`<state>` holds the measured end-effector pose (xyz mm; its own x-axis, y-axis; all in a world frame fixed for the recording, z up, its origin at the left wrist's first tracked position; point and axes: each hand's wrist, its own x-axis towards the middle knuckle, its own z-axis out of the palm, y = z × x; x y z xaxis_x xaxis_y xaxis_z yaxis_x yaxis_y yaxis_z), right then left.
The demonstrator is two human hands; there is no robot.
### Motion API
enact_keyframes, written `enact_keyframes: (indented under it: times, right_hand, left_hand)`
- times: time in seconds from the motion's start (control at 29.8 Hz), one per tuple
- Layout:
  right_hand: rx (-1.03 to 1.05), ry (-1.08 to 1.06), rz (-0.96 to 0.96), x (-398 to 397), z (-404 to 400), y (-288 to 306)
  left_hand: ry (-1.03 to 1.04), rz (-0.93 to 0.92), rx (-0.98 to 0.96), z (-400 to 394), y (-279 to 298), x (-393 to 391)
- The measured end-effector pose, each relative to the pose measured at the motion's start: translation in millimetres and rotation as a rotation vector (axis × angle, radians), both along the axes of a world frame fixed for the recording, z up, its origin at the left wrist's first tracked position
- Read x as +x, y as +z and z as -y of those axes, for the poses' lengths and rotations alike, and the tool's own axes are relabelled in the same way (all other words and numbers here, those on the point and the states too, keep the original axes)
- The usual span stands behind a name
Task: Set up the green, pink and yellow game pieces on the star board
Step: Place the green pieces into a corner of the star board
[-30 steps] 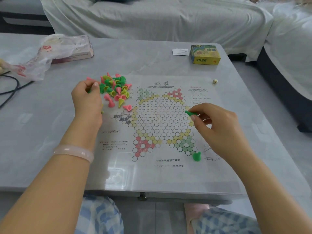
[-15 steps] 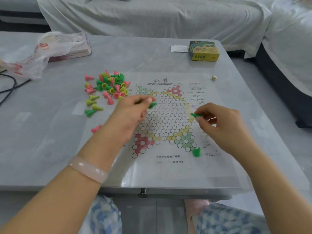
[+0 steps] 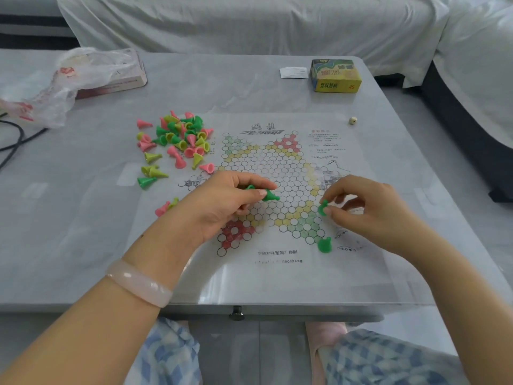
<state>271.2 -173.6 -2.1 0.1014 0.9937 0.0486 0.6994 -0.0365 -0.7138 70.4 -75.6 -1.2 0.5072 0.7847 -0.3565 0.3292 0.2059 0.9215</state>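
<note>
The star board (image 3: pixel 280 173) is a printed sheet lying flat on the grey table. My left hand (image 3: pixel 227 202) hovers over its left-centre and holds green pieces (image 3: pixel 269 195) in its fingers. My right hand (image 3: pixel 361 209) pinches one green piece (image 3: pixel 322 208) just above the board's green lower-right point. Another green piece (image 3: pixel 324 245) stands upright at the tip of that point. A heap of green, pink and yellow pieces (image 3: pixel 180 137) lies left of the board, with strays (image 3: pixel 151 170) scattered below it.
A yellow game box (image 3: pixel 334 75) and a paper slip (image 3: pixel 293 72) sit at the back right, with a small die (image 3: pixel 352 120) nearer. At back left lie a plastic bag (image 3: pixel 55 84) over a flat box, and black cables (image 3: pixel 14 140). A white-covered sofa stands behind.
My left hand left the heap and came right and down over the board carrying green pieces. My right hand lowered its green piece toward the green point.
</note>
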Motion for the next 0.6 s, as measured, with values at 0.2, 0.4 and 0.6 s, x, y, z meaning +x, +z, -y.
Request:
enact_keyframes:
  times: [0.2, 0.4, 0.6]
  right_hand:
    - [-0.105, 0.059, -0.010, 6.7, 6.3, -4.3]
    - [-0.136, 0.109, 0.038, 8.0, 10.7, -2.6]
    - [-0.111, 0.148, 0.066, 4.3, 12.2, -2.0]
  left_hand:
    - [0.017, 0.026, -0.022, -2.2, 1.0, -5.1]
    - [0.011, 0.016, -0.027, -0.5, 2.4, -4.8]
    - [0.015, 0.021, -0.026, 1.2, 3.3, -2.8]
